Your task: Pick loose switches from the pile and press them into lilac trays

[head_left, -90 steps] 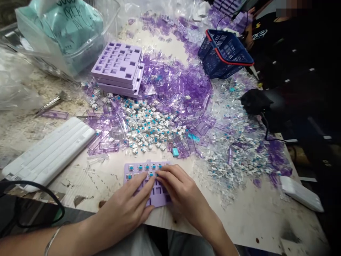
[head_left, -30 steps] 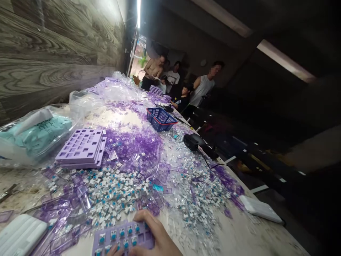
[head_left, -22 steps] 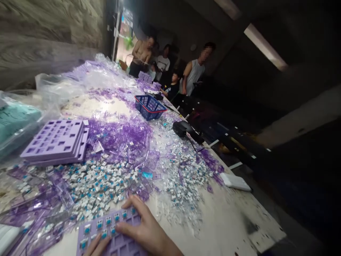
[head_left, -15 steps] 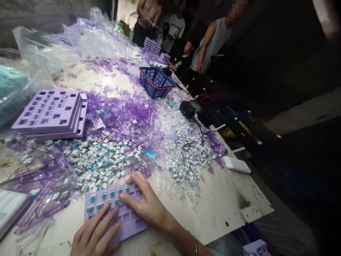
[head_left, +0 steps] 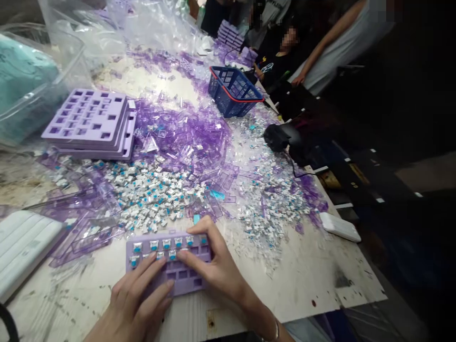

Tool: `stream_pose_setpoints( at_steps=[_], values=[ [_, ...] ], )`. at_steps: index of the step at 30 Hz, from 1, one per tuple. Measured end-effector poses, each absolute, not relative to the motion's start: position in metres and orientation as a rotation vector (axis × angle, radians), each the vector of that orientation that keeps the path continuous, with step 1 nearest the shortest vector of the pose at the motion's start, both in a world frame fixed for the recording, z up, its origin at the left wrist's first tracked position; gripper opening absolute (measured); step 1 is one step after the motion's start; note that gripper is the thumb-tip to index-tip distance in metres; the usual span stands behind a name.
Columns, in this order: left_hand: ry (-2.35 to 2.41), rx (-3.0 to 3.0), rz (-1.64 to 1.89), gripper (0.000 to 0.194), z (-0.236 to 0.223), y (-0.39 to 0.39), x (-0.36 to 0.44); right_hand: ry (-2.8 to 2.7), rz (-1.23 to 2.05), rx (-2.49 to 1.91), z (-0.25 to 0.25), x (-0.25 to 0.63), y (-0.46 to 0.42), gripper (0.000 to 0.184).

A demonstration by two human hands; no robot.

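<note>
A light purple keyboard plate [head_left: 167, 280] with square cut-outs lies on the wooden table in front of me. Two rows of its openings carry keyboard switches [head_left: 166, 244] with blue centres. Stretched over the plate's near left part is my left hand [head_left: 137, 294], its fingers apart and its fingertips at the lower switch row. From the right, my right hand [head_left: 221, 266] grips the plate, index finger at the far edge and thumb touching a switch in the second row. Its remaining fingers are hidden. Beyond the plate spreads a heap of loose white-and-blue switches [head_left: 153, 194].
Several purple plates [head_left: 89, 133] are stacked at the left, beside clear bags [head_left: 67, 95] and a white slab-like object [head_left: 28, 247]. Purple transparent pieces [head_left: 185, 137], a blue basket [head_left: 235, 90], a black object [head_left: 281, 137] and a white block [head_left: 340, 226] lie beyond. People stand behind.
The view has shifted, so the table's contents sit further right. Both hands stay on the plate, which now appears more level; my right thumb remains by the second-row switch.
</note>
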State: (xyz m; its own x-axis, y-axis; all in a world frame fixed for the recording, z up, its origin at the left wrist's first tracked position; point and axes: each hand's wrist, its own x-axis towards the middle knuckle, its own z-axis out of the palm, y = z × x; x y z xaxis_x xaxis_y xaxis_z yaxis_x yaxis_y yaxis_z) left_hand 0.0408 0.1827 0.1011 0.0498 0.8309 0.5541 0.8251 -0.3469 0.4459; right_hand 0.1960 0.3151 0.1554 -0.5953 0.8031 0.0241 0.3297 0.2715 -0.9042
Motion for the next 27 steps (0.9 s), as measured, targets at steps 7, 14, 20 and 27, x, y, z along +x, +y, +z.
stream_pose_setpoints(
  at_steps=[7, 14, 20, 27],
  values=[
    [2.073, 1.774, 1.487, 0.058, 0.127, 0.180, 0.032, -2.280, 1.098, -0.593, 0.162, 0.207, 0.305, 0.036],
    [2.139, 1.916, 1.198, 0.047, 0.150, 0.194, 0.036, -2.272, 1.041, -0.621, 0.151, 0.205, 0.297, 0.040],
    [2.259, 1.898, 1.222, 0.038, 0.147, 0.205, 0.042, -2.165, 1.111, -0.868, 0.150, 0.199, 0.289, 0.038],
    [2.281, 1.868, 1.278, 0.036, 0.147, 0.200, 0.047, -2.128, 1.018, -0.845, 0.156, 0.195, 0.283, 0.025]
  ],
)
